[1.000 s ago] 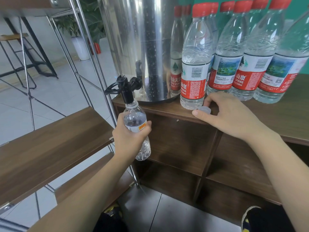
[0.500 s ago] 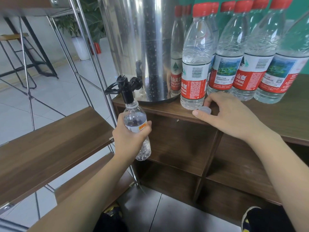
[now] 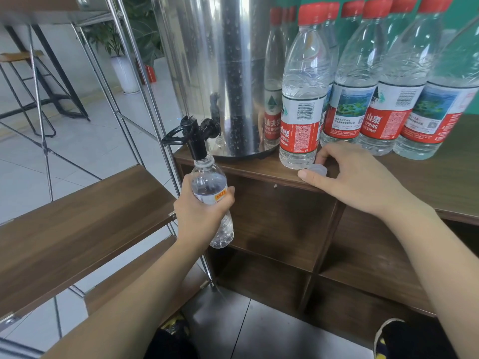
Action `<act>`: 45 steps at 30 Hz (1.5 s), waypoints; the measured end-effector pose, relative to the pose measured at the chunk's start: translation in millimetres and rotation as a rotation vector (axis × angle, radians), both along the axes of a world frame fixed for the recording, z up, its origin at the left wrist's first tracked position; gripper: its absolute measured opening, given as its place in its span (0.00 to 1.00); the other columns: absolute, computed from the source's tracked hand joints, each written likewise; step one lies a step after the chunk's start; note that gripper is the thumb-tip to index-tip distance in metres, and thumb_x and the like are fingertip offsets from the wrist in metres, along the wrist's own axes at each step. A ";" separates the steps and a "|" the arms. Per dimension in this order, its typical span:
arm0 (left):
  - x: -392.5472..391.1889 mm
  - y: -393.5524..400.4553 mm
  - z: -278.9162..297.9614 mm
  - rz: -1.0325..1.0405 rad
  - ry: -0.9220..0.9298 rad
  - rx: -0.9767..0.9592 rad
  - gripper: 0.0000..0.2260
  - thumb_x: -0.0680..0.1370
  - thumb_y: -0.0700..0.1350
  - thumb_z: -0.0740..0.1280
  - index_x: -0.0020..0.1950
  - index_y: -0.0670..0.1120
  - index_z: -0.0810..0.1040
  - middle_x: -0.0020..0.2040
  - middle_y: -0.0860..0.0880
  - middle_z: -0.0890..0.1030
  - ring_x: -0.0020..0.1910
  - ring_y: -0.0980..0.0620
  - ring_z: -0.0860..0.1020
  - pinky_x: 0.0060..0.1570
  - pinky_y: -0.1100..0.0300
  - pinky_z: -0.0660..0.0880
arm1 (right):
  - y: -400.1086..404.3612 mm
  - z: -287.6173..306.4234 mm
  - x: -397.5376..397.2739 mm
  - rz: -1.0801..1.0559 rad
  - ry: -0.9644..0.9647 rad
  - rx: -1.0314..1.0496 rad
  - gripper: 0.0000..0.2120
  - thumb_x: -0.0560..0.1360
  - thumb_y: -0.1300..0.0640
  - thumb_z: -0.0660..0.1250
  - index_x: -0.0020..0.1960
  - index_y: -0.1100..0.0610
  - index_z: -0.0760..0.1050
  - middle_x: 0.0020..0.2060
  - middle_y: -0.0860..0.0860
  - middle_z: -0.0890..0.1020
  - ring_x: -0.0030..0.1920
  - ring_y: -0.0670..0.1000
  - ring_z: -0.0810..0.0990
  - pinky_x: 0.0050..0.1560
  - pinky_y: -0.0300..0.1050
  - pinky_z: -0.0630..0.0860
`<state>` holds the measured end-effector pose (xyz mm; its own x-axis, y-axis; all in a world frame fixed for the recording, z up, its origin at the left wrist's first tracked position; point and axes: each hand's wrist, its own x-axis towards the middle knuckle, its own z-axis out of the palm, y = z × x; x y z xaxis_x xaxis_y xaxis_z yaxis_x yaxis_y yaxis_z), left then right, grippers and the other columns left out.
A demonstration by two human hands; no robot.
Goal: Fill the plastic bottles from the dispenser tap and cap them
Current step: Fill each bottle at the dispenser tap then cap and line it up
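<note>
Head view. Item: small bottle (image 3: 211, 187), clear plastic, uncapped, upright with a slight tilt, neck directly under the black tap (image 3: 193, 137); part filled with water. Held by the left hand (image 3: 199, 216), fingers and thumb wrapped round its middle, off the front edge of the cabinet (image 3: 427, 182).

Item: dispenser (image 3: 220, 73), steel cylinder, standing on the cabinet top at its left end; tap projects from its base over the edge.

Item: cap (image 3: 317, 169), pale translucent, lying on the cabinet top beside the base of the nearest red-capped bottle (image 3: 302, 99). Right hand (image 3: 355, 177) rests on the top with its fingers curled loosely round the cap, thumb tip against its near side; whether the cap is truly pinched cannot be told.

Item: row of further red-capped bottles (image 3: 388, 94), red and white labels, upright on the cabinet top right of the dispenser.

Item: wooden shelf (image 3: 77, 216) on a metal frame, left of the cabinet.
</note>
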<state>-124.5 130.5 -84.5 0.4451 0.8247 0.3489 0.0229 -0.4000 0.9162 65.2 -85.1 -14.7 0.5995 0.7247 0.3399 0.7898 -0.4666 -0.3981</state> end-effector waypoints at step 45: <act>-0.3 -0.8 1.2 -0.002 -0.004 -0.029 0.24 0.70 0.48 0.81 0.62 0.48 0.76 0.52 0.53 0.83 0.50 0.56 0.83 0.44 0.76 0.74 | 0.4 2.6 -1.3 -0.005 -0.010 -0.014 0.21 0.73 0.27 0.62 0.47 0.44 0.71 0.50 0.43 0.78 0.52 0.48 0.75 0.52 0.53 0.77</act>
<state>-124.9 129.7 -83.3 0.4455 0.8335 0.3268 0.0182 -0.3734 0.9275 63.9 -84.7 -12.1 0.5997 0.7264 0.3358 0.7913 -0.4757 -0.3841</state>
